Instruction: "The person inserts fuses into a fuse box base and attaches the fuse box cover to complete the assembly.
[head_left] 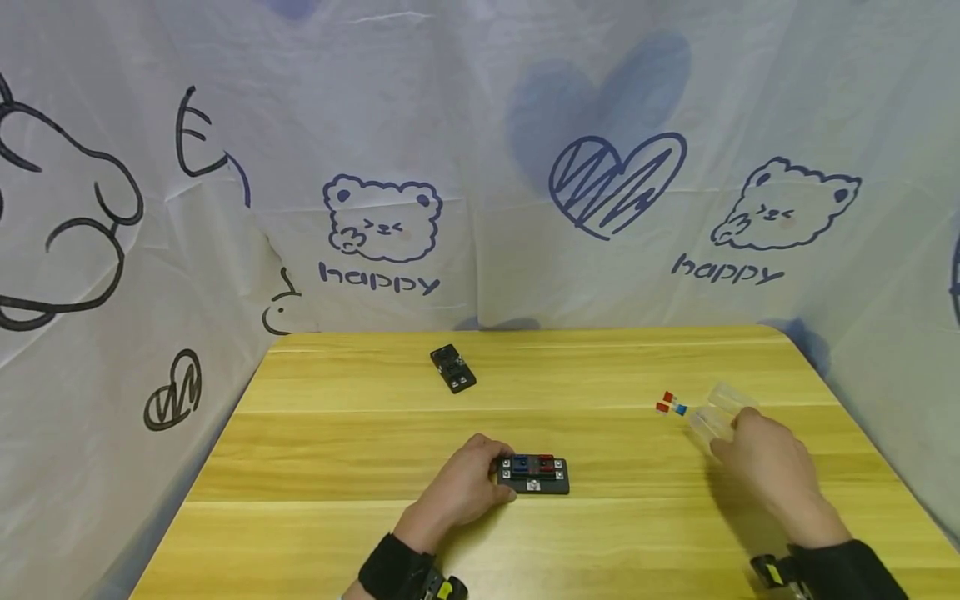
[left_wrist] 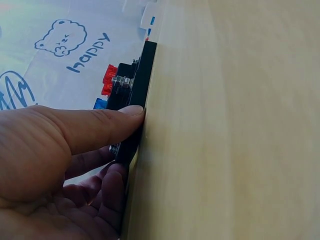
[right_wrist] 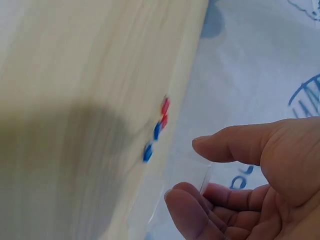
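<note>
A black fuse block (head_left: 533,485) lies on the table, carrying blue and red blade fuses on top. At its left end, my left hand (head_left: 467,483) pinches it, the thumb (left_wrist: 102,127) along the near edge and the fingers beyond. To the right, my right hand (head_left: 776,467) is over a clear plastic box (head_left: 708,423) with its lid folded out. In the right wrist view, the thumb and fingers stand apart with nothing seen pinched between them. Loose red fuses (right_wrist: 165,106) and blue fuses (right_wrist: 148,152) lie beside the box.
A second black fuse block (head_left: 453,368) lies near the back of the wooden table (head_left: 337,450). A white cloth (head_left: 480,100) with drawn bears and hearts hangs behind the table and along both sides.
</note>
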